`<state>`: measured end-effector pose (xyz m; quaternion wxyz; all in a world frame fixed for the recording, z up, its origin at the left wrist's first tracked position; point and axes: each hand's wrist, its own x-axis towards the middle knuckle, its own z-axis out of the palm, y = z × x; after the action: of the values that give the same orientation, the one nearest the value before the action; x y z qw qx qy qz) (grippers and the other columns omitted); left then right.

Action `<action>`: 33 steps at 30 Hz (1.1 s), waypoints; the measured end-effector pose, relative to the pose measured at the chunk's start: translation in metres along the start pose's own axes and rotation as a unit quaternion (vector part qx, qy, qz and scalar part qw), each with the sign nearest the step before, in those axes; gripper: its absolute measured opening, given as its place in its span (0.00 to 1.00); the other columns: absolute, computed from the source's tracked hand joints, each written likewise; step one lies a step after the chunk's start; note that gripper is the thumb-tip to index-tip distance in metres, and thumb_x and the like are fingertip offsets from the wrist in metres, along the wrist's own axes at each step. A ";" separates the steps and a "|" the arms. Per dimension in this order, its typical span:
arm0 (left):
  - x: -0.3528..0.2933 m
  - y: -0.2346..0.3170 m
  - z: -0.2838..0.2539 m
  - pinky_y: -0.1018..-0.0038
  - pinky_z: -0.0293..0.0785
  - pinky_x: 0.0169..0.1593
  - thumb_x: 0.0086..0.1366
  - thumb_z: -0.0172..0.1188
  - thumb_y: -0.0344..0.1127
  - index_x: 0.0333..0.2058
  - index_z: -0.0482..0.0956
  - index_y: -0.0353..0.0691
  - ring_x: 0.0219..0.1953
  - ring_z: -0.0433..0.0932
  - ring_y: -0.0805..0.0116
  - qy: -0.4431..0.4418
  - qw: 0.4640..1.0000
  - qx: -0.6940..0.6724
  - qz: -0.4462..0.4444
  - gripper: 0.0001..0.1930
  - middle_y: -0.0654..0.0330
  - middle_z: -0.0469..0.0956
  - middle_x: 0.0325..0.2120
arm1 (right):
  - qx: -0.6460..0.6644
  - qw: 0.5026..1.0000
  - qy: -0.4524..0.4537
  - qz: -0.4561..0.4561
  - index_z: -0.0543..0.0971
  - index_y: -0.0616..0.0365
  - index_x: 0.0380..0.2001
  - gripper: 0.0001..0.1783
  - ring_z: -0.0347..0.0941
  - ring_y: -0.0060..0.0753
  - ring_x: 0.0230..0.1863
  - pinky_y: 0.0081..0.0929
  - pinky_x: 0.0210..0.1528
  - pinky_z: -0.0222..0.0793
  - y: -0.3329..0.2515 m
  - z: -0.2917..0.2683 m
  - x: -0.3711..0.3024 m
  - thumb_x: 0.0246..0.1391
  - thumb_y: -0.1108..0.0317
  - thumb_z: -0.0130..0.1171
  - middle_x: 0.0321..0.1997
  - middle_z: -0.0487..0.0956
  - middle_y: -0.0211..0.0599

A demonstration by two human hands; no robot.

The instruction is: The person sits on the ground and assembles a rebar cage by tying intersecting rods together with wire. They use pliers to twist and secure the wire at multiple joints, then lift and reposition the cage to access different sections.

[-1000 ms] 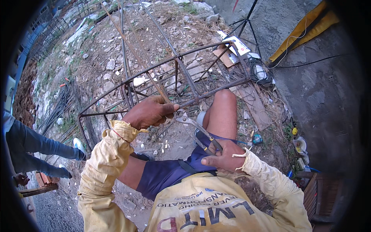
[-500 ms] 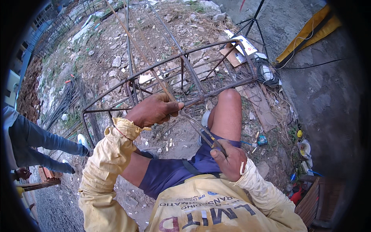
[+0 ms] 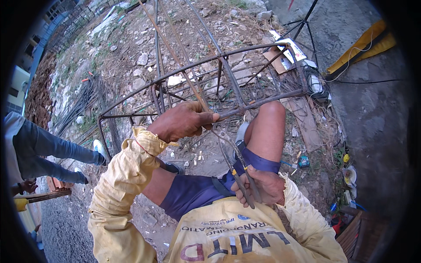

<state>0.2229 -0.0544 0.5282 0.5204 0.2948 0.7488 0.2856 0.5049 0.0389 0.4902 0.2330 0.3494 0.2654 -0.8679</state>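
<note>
A rebar cage (image 3: 193, 65) of rusty steel bars and bent stirrups stretches away from me, its near end just past my knees. My left hand (image 3: 186, 119) is closed on the bars at this near end, thumb pointing right. With my right hand (image 3: 266, 186) I grip long-handled pincers (image 3: 226, 151), their handles spread apart above my lap. The jaws point up and away, close by my left thumb at the cage's near bar. Whether the jaws bite on a tie wire there is too small to tell.
At left stands a person in jeans (image 3: 55, 147). Loose rods (image 3: 81, 105) lie on the rubble beyond. A plank (image 3: 304, 125), a coiled black cable (image 3: 316, 85) and cardboard (image 3: 278, 61) lie right of the cage, with a yellow-black sheet (image 3: 362, 48) farther right.
The pincers' handles, close together before, have spread apart, and my right hand's fingers have opened out around them. My left hand keeps its place on the bars. The whole view has shifted slightly.
</note>
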 end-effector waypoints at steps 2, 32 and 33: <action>-0.004 0.003 0.001 0.78 0.68 0.31 0.65 0.58 0.55 0.38 0.77 0.36 0.26 0.71 0.78 0.026 1.000 -0.006 0.016 0.23 0.66 0.74 0.27 | 0.046 0.998 -0.052 -0.002 0.71 0.59 0.49 0.38 0.63 0.16 0.12 0.11 0.14 0.61 -0.002 -0.002 0.001 0.60 0.32 0.41 0.16 0.68 0.27; -0.078 -0.033 0.022 0.70 0.71 0.57 0.68 0.57 0.35 0.56 0.68 0.29 0.52 0.76 0.62 0.197 0.901 -0.304 0.238 0.22 0.50 0.76 0.49 | 0.026 0.987 -0.140 -0.081 0.75 0.63 0.44 0.26 0.72 0.26 0.14 0.23 0.15 0.67 -0.014 -0.020 0.021 0.67 0.48 0.42 0.26 0.77 0.36; -0.082 -0.033 0.025 0.71 0.71 0.56 0.67 0.58 0.34 0.55 0.69 0.28 0.52 0.76 0.63 0.200 0.891 -0.327 0.242 0.21 0.50 0.77 0.48 | 0.113 0.961 -0.248 -0.050 0.73 0.64 0.45 0.27 0.71 0.26 0.13 0.24 0.15 0.67 -0.008 -0.029 0.024 0.67 0.47 0.41 0.24 0.77 0.35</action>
<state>0.2654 -0.1336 0.5471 0.3408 0.2170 0.6068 0.6845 0.4982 0.0578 0.4576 0.2063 0.1334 0.1163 -0.9623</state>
